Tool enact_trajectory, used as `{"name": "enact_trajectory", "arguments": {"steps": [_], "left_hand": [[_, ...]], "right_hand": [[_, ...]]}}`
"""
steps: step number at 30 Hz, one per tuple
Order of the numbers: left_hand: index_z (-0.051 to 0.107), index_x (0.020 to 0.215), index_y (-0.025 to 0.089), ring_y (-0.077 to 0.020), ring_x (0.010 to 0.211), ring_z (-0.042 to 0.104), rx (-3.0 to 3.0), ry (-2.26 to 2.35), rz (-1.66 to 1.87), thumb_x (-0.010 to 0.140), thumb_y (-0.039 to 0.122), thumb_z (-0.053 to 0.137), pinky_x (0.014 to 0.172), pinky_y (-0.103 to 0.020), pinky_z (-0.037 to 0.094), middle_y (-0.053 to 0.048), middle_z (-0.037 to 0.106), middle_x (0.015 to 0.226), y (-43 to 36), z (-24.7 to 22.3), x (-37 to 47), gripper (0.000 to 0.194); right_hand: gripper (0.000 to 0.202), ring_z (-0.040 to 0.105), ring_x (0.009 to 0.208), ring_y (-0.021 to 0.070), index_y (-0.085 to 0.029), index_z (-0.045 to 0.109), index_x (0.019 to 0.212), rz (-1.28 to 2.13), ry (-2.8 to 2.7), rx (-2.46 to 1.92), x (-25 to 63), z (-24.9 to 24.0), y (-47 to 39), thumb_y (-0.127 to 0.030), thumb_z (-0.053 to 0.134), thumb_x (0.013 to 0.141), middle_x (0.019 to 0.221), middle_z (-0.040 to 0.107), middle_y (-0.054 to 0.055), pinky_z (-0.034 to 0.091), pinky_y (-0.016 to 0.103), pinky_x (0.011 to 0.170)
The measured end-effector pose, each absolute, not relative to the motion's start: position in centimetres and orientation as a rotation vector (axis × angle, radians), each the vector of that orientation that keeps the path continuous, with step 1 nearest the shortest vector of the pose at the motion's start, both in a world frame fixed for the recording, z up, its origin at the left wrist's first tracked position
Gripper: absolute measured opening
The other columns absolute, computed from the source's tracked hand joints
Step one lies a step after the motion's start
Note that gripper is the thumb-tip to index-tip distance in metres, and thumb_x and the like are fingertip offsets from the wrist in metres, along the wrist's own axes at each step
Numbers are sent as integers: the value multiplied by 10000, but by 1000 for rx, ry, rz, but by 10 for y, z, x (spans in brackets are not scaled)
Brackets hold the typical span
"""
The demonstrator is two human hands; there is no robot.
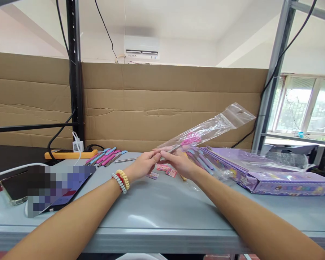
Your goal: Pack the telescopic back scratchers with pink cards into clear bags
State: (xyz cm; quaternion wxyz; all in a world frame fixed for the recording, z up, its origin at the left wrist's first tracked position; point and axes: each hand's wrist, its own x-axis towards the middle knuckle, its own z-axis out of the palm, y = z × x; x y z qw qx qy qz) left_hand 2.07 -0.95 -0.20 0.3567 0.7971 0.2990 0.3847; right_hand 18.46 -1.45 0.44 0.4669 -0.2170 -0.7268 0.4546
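Note:
Both hands meet above the middle of the grey table. A long clear plastic bag (216, 127) slants up to the right from them, with a pink-topped pen (191, 140) partly inside. My left hand (144, 164), wearing beaded bracelets (121, 180), has its fingers pinched at the pen's lower end. My right hand (177, 162) is closed on the bag near its lower end, touching my left fingertips. Small pink cards (171, 172) lie below and behind the hands. Bagged purple and blue pens (203, 160) lie just right of my right hand.
A purple box (287, 184) with plastic bags on top stands at the right. Loose pink and blue pens (105, 157) lie back left. A phone (14, 186), a partly blurred tablet (73, 187) and an orange power strip (65, 155) are left. Cardboard (165, 104) stands behind.

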Motion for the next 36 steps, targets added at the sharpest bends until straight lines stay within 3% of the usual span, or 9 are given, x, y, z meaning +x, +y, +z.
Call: {"name": "enact_trajectory", "arguments": {"steps": [5,9,17,24,29,34,36], "left_hand": [[462,672,171,-70,394,293,2044,887,1037,805,579,400,412,-213,246,68,331,427,-1,0,15,434],[445,740,182,-70,403,335,1937,899,1070,779,516,497,420,-207,288,74,374,457,-5,3,17,341],[386,832,199,-68,400,347,1617,864,1154,770,367,554,414,-201,292,90,387,479,-10,4,26,246],[515,907,151,-93,573,541,1628,586,965,660,231,674,600,-263,431,-18,600,738,-2,4,10,305],[571,705,117,-85,554,529,1800,652,958,697,356,657,604,-270,441,-31,594,716,-1,6,7,254],[589,676,117,-93,543,531,1917,789,825,698,309,634,579,-263,442,-37,608,679,2,4,7,199],[608,793,125,-107,590,558,1958,810,833,690,309,651,588,-266,455,-45,629,751,2,2,7,215]], "right_hand": [[390,617,728,179,-181,646,854,1174,-1286,-382,194,14,-6,-549,546,771,801,664,41,521,298,638],[284,577,565,154,-173,615,724,1136,-1124,-494,200,19,-2,-426,527,818,671,636,36,513,284,521],[315,593,725,173,-159,648,807,1177,-1561,-532,182,3,-10,-458,548,788,913,658,77,510,269,544],[337,552,561,152,-145,617,709,1166,-1249,-539,196,12,1,-423,467,830,687,615,56,479,274,448],[338,521,465,132,-156,582,693,1204,-1149,-531,203,23,-1,-369,395,877,604,580,23,453,261,404],[292,527,469,125,-163,556,670,1217,-1188,-561,204,25,-5,-333,425,867,616,597,20,453,251,425],[285,530,471,129,-162,563,688,1230,-1213,-598,205,23,-5,-340,428,866,632,608,26,448,254,422]]}}
